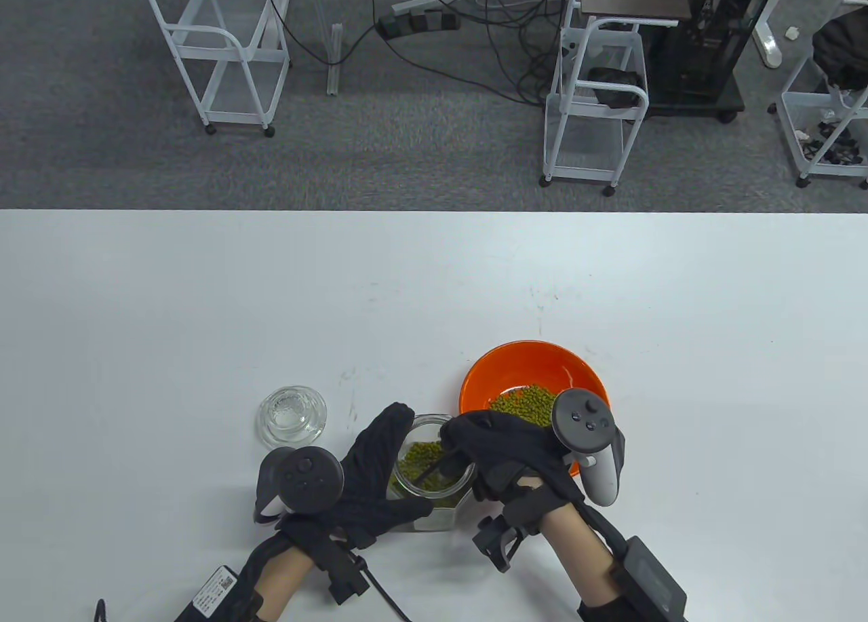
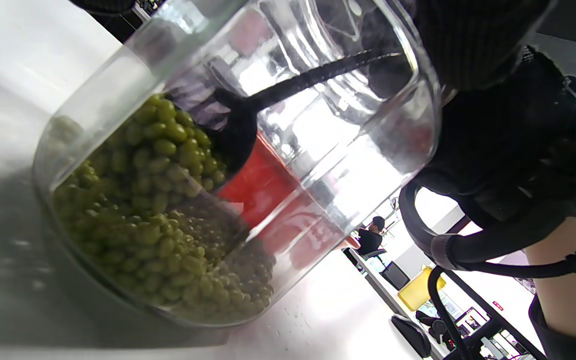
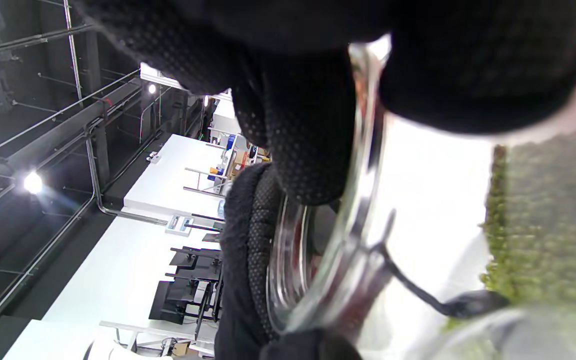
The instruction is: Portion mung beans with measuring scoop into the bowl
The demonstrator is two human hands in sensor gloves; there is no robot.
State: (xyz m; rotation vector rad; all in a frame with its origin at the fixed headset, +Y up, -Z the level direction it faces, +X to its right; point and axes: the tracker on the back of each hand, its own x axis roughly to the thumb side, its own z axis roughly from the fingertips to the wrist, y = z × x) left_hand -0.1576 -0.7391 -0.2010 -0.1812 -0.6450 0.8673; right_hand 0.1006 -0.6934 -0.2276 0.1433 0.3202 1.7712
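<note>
White counter [image 1: 203, 310], near edge: left hand [image 1: 369, 469] grips the tilted jar [image 1: 434, 507] — right hand [image 1: 505, 456] pinches the scoop [image 2: 238, 130] inside; a heaped lift risks mung beans [image 2: 143, 215] spilling short of the bowl [image 1: 502, 367].

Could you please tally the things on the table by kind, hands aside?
Glass jar: 1
Glass lid: 1
Orange bowl: 1
Black scoop: 1
Heaps of mung beans: 2, in the jar and in the bowl
Total: 6
</note>
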